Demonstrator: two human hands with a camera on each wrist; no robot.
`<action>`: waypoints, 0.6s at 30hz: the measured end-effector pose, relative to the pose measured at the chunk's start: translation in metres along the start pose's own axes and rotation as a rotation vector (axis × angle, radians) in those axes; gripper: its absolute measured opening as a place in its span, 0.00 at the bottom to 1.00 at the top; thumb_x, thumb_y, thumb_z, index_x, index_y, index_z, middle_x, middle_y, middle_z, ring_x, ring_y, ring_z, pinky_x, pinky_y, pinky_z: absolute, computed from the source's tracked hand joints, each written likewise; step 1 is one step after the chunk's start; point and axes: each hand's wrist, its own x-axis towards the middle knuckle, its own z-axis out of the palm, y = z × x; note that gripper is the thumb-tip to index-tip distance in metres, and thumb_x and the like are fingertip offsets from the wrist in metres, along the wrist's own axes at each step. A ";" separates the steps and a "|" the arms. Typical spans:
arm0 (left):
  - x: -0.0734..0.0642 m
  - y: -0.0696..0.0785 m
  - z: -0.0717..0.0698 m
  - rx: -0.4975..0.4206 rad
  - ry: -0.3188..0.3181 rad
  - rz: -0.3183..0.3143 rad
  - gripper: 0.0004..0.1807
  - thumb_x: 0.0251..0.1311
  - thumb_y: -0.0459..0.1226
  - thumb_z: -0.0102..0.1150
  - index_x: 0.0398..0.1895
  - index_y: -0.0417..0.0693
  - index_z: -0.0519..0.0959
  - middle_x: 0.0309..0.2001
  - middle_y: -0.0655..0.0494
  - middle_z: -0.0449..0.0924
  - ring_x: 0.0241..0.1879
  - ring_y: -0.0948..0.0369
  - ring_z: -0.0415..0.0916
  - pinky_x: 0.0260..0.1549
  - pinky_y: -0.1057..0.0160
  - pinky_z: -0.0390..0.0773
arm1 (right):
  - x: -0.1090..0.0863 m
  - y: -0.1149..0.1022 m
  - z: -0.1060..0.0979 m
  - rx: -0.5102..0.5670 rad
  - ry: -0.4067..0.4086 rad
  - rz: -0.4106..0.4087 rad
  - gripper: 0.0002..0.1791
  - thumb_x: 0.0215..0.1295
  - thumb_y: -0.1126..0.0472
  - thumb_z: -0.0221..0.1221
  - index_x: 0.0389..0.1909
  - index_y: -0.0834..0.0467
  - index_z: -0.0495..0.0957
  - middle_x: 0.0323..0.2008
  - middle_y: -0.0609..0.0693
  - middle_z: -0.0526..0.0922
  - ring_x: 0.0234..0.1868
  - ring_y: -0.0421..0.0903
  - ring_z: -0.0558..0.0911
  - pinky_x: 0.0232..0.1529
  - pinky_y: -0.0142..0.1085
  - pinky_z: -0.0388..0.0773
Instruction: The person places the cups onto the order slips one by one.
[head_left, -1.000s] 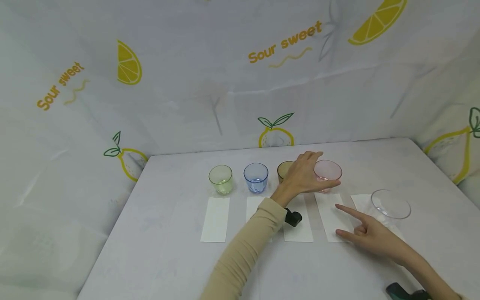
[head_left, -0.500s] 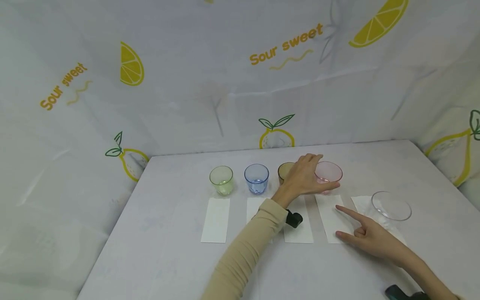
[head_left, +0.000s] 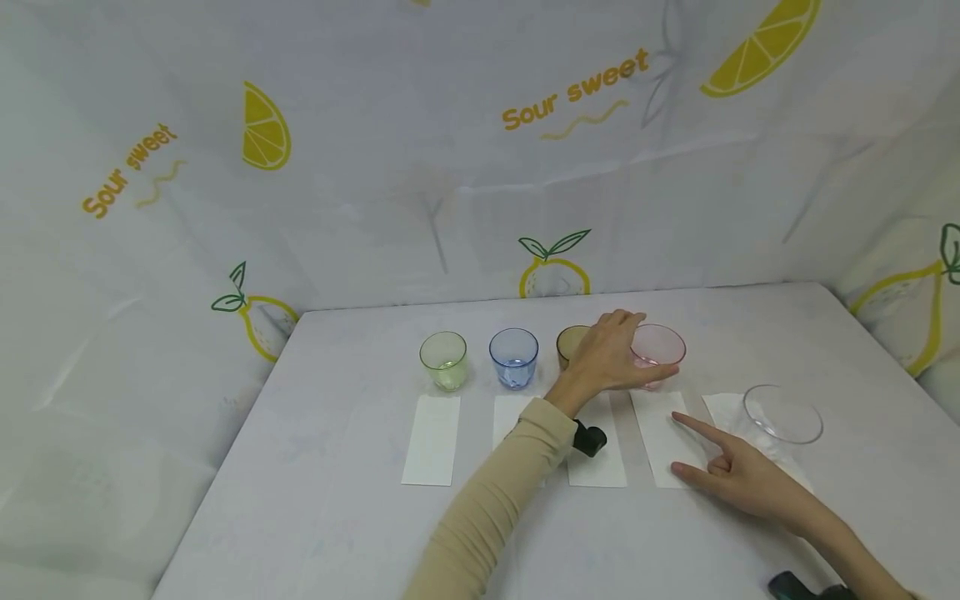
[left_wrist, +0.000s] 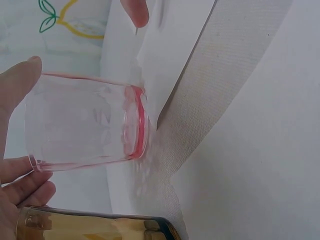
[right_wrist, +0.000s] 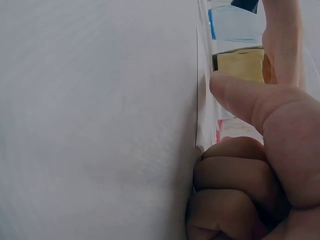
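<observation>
Up close, left hand [head_left: 606,354] wrapped round the pink cup [head_left: 657,353] – thumb on the near side, fingers [left_wrist: 22,182] curled behind – cup upright at the paper strip's [head_left: 663,435] far end, right hand [head_left: 738,473] resting there, forefinger out, others folded.

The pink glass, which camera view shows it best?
The left wrist view: the pink glass fills the frame, gripped by the left hand. The head view shows it small, partly behind that hand. The right wrist view shows only a pink sliver past the right hand.
</observation>
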 end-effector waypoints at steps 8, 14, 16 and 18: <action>-0.001 0.000 -0.001 0.010 0.000 0.005 0.49 0.57 0.71 0.59 0.75 0.53 0.67 0.72 0.58 0.70 0.71 0.62 0.69 0.69 0.65 0.71 | 0.001 0.001 0.000 -0.011 0.005 -0.024 0.42 0.68 0.52 0.66 0.76 0.64 0.61 0.13 0.36 0.56 0.15 0.30 0.55 0.17 0.29 0.60; -0.001 -0.001 -0.001 0.020 -0.006 0.011 0.49 0.56 0.71 0.60 0.75 0.53 0.67 0.71 0.59 0.71 0.70 0.62 0.69 0.69 0.66 0.71 | 0.002 0.003 0.001 -0.016 0.006 -0.038 0.41 0.67 0.52 0.67 0.75 0.65 0.63 0.13 0.35 0.55 0.16 0.30 0.54 0.16 0.29 0.60; -0.001 0.000 -0.001 0.023 -0.005 0.009 0.49 0.56 0.70 0.61 0.75 0.53 0.67 0.71 0.59 0.72 0.70 0.62 0.70 0.69 0.67 0.71 | 0.002 0.004 0.001 -0.015 0.011 -0.049 0.41 0.67 0.53 0.67 0.74 0.66 0.64 0.12 0.35 0.55 0.15 0.29 0.54 0.16 0.28 0.59; -0.002 0.001 -0.002 0.024 -0.007 0.006 0.49 0.56 0.70 0.61 0.75 0.53 0.68 0.71 0.59 0.72 0.70 0.62 0.69 0.69 0.67 0.70 | 0.002 0.004 0.001 -0.014 0.012 -0.057 0.41 0.66 0.53 0.67 0.74 0.66 0.63 0.12 0.35 0.54 0.15 0.29 0.54 0.16 0.28 0.59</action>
